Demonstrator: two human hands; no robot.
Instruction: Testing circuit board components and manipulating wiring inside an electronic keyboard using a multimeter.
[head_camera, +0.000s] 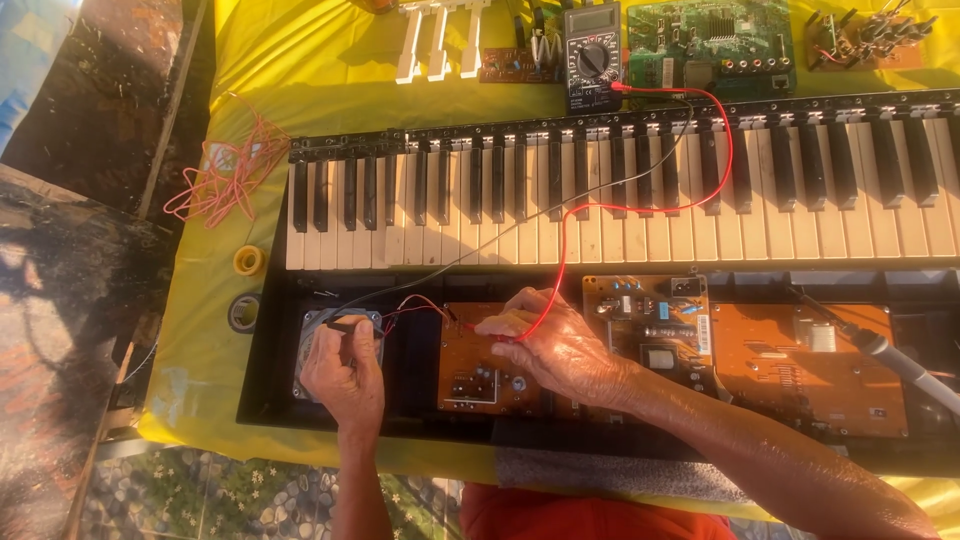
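Observation:
An opened electronic keyboard (620, 200) lies on a yellow cloth, its keys at the far side and brown circuit boards exposed in the near half. My left hand (345, 370) pinches the black test probe (345, 325) over a speaker (310, 330) at the left end of the case. My right hand (555, 345) holds the red test probe (500, 338) against the leftmost brown circuit board (470, 385). The red lead (725, 150) and the black lead (560, 215) run across the keys to a digital multimeter (593, 55) behind the keyboard.
Behind the keys lie a green circuit board (710, 40), a small brown board (865, 40), loose white keys (440, 40) and another small board. A tangle of pink wire (225, 170) and two tape rolls (247, 262) sit at the left. A soldering iron (900, 360) rests at right.

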